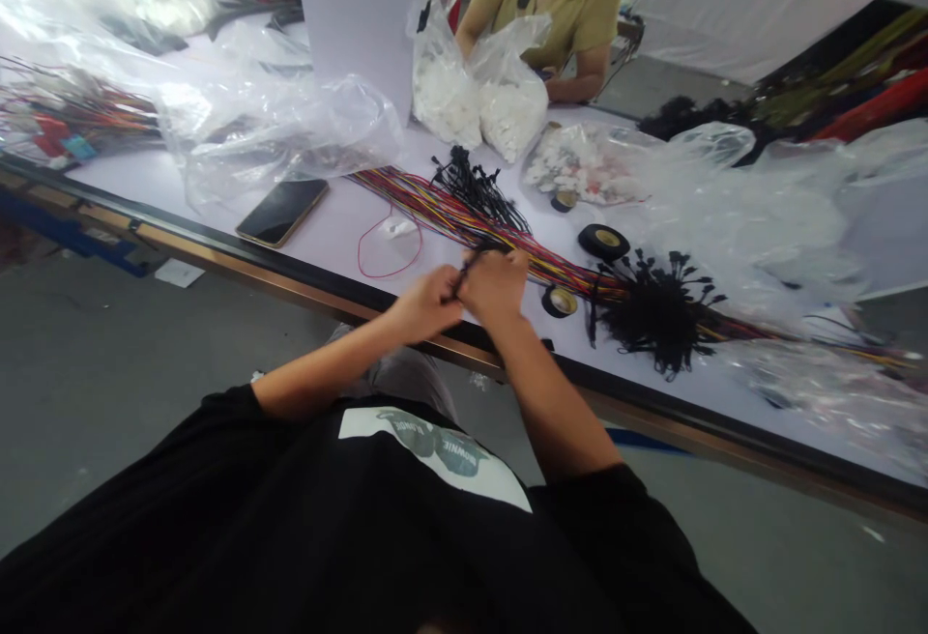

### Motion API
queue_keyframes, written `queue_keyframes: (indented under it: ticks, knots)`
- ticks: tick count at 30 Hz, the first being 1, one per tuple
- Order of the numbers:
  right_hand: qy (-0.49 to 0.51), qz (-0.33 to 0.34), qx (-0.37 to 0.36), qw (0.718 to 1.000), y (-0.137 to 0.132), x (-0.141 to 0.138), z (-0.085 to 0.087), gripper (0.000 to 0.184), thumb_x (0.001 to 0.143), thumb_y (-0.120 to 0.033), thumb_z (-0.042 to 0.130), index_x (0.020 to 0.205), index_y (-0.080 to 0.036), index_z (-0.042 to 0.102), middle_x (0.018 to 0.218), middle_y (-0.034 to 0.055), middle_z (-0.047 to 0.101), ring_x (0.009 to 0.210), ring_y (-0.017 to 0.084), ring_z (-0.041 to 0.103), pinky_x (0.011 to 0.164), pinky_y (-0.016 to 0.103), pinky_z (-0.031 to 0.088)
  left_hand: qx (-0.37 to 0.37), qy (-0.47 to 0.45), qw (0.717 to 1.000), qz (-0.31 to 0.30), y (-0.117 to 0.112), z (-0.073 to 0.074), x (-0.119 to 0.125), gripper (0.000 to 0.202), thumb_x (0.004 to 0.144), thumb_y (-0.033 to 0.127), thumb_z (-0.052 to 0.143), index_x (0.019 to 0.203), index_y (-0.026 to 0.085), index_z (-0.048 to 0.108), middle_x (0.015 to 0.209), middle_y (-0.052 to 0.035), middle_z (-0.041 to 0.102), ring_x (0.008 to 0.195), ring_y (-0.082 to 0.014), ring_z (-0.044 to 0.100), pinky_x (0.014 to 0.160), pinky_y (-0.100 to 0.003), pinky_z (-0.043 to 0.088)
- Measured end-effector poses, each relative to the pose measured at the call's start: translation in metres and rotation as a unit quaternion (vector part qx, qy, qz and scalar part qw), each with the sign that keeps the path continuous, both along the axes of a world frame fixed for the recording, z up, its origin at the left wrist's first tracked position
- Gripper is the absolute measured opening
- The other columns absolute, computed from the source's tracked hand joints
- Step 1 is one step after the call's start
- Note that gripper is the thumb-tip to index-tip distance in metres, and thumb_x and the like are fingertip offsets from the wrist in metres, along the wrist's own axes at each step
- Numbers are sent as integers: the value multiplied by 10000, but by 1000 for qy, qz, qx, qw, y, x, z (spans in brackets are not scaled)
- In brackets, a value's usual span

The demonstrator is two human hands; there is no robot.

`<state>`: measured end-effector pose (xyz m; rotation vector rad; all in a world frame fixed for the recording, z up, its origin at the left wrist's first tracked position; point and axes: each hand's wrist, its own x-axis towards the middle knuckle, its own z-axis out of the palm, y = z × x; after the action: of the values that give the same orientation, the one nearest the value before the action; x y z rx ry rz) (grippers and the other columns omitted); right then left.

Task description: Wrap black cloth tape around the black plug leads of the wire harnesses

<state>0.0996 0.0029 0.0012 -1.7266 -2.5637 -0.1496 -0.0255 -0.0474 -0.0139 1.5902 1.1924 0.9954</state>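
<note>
My left hand (429,305) and my right hand (495,284) meet close together over the near edge of the table. Both are closed around a thin black cable (468,267) that shows between them. Its ends are hidden by my fingers. Just behind my hands runs a long bundle of red, yellow and black wires (435,209). On it lies a bunch of black cables with small connectors (482,191). Right of my right hand sit a small roll of black tape (559,302) and a big heap of black connector cables (656,315).
A phone (284,212) and a loop of red wire (361,252) lie to the left. A larger tape roll (603,242) sits behind the small one. Bags of white connectors (511,117) stand at the back, before a seated person (551,6). Clear plastic bags (754,199) cover the right.
</note>
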Motion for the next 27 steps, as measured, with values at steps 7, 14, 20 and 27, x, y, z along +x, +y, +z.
queue_keyframes:
  ticks: [7, 14, 20, 27]
  knots:
    - [-45, 17, -42, 998, 4, 36, 8, 393, 754, -249, 563, 1145, -244, 603, 1087, 116, 649, 1049, 310, 533, 905, 492, 305, -9, 36, 997, -73, 3, 19, -19, 199, 711, 128, 518, 863, 184, 402, 524, 97, 480, 464, -59, 404, 505, -206, 302]
    - [390, 79, -135, 907, -26, 26, 12, 434, 715, -350, 607, 1127, -216, 586, 917, 28, 632, 777, 163, 565, 746, 339, 449, 33, 120, 985, -116, 13, 18, -15, 210, 687, 106, 577, 860, 157, 470, 613, 44, 567, 586, -101, 513, 568, -221, 353]
    - [569, -28, -55, 820, -29, 19, -15, 251, 681, -425, 630, 714, -180, 587, 638, -18, 588, 606, 128, 542, 598, 270, 430, 68, 238, 969, -26, 7, 12, -4, 146, 804, 250, 503, 802, 131, 588, 642, -12, 614, 578, -112, 537, 558, -224, 358]
    - [565, -119, 3, 817, -37, 20, -16, 340, 673, -462, 622, 545, -212, 431, 454, -57, 492, 461, 110, 463, 496, 245, 373, 146, 469, 871, -33, 0, 7, 24, 323, 894, 213, 314, 949, 86, 606, 846, -162, 676, 800, -254, 660, 638, -310, 453]
